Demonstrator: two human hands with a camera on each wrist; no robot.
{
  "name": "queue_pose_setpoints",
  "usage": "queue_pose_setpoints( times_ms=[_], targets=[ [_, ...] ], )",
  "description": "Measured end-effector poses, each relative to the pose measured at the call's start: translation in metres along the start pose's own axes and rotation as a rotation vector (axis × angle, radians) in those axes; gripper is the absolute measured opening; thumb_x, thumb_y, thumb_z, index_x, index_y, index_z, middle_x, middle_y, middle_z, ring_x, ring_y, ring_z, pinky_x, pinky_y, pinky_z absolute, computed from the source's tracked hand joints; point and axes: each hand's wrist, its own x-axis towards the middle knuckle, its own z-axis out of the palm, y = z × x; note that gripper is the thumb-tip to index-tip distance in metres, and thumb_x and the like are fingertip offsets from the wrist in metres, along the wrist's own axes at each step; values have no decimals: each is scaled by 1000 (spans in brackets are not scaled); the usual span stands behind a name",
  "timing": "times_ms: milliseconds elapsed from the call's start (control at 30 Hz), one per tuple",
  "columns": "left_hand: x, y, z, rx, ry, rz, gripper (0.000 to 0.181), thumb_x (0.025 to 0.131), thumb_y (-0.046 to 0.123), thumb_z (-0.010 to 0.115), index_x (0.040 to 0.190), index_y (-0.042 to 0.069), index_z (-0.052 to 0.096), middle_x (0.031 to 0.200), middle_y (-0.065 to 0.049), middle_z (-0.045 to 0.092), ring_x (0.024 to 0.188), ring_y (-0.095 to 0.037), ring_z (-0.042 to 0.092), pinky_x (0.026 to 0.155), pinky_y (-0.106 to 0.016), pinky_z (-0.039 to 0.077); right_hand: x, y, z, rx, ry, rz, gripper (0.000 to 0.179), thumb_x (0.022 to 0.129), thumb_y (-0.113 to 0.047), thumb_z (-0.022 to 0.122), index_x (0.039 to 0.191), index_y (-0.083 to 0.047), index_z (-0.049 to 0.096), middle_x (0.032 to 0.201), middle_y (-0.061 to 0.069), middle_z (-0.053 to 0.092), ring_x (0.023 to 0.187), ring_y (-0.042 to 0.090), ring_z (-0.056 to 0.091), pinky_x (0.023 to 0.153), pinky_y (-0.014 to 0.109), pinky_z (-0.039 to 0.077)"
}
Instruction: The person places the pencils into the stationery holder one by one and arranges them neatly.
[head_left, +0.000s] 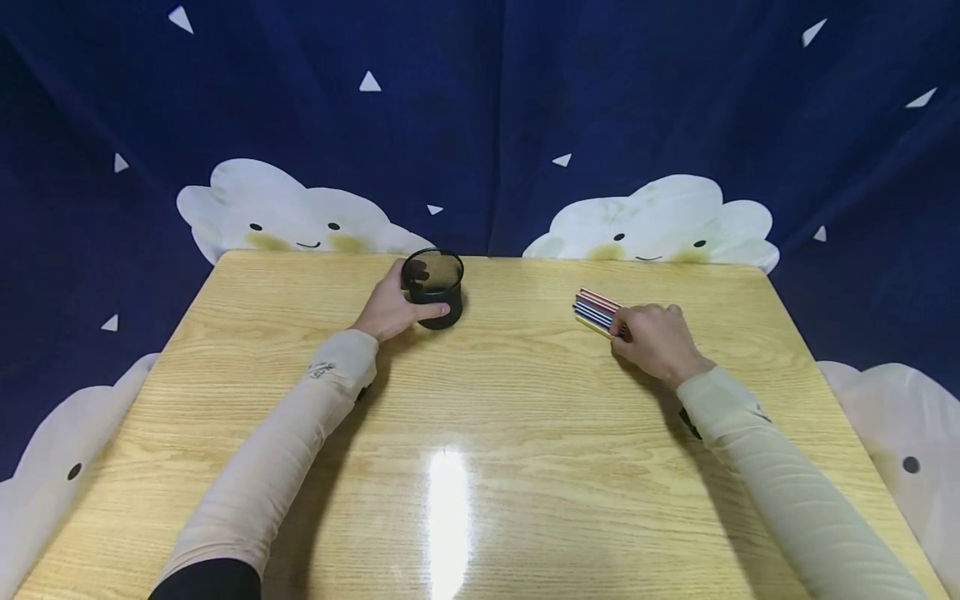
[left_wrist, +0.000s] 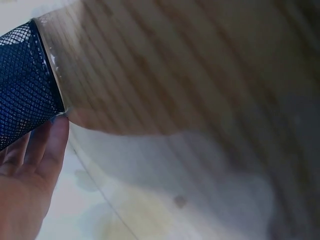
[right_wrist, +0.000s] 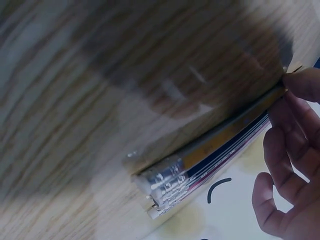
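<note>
Toward the table's far edge, left of the middle, stands a black mesh pen holder [head_left: 437, 300] with a round rim. My left hand [head_left: 397, 307] grips it from the left, thumb across its near side; in the left wrist view, fingers lie against the mesh of the pen holder [left_wrist: 27, 85]. Farther right, several striped pencils [head_left: 596, 311] lie side by side on the table, yellow, blue, white and red. Thumb and fingers of my right hand [head_left: 658, 340] pinch their right end, also visible on the pencils [right_wrist: 210, 155] in the right wrist view.
Both hands work over a glossy light wooden table [head_left: 510, 392], which reflects a bright streak of light. Behind its far edge hangs a dark blue curtain [head_left: 480, 108] printed with smiling clouds and white triangles.
</note>
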Motion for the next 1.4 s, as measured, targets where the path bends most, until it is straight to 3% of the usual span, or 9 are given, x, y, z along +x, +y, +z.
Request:
queue_pose_setpoints(
  times_ms=[200, 400, 833, 1000, 1233, 1400],
  targets=[
    [-2, 5, -1, -7, 2, -6, 90, 84, 29, 96, 155, 6, 46, 151, -15, 56, 139, -37, 53, 118, -51, 41, 0, -1, 0, 7, 2, 4, 8, 97, -12, 79, 92, -11, 73, 84, 4, 72, 76, 27, 62, 73, 51, 39],
    [-5, 19, 3, -8, -27, 31, 91, 83, 30, 97, 155, 6, 47, 150, -14, 57, 135, -36, 54, 115, -51, 44, 0, 1, 0, 6, 8, 2, 6, 97, -11, 77, 93, -10, 73, 84, 5, 72, 74, 27, 61, 73, 51, 40],
    [-24, 50, 35, -27, -162, 120, 89, 78, 26, 99, 150, 5, 52, 140, -15, 63, 127, -32, 59, 108, -49, 49, 1, 2, 2, 25, 2, -1, 8, 97, -11, 77, 91, -12, 71, 82, 2, 70, 74, 26, 60, 73, 51, 38],
    [-34, 55, 44, -27, -227, 149, 86, 77, 25, 100, 147, 5, 54, 141, -16, 65, 128, -30, 60, 112, -49, 47, 1, 2, 2, 24, 0, 3, 8, 96, -11, 76, 91, -12, 71, 83, 3, 71, 76, 28, 60, 72, 50, 38],
    [-49, 58, 58, -7, -313, 156, 90, 77, 28, 101, 150, 5, 54, 142, -9, 65, 131, -27, 58, 114, -47, 46, 1, 2, 2, 23, 0, 2, 7, 97, -11, 76, 92, -11, 72, 85, 4, 72, 77, 28, 61, 73, 51, 38],
    [-55, 57, 66, -1, -345, 177, 88, 76, 27, 102, 147, 5, 55, 140, -9, 66, 134, -26, 58, 116, -45, 44, 1, 2, 2, 25, 9, -4, 6, 97, -11, 76, 92, -10, 72, 85, 4, 72, 78, 28, 63, 74, 52, 40]
  ],
)
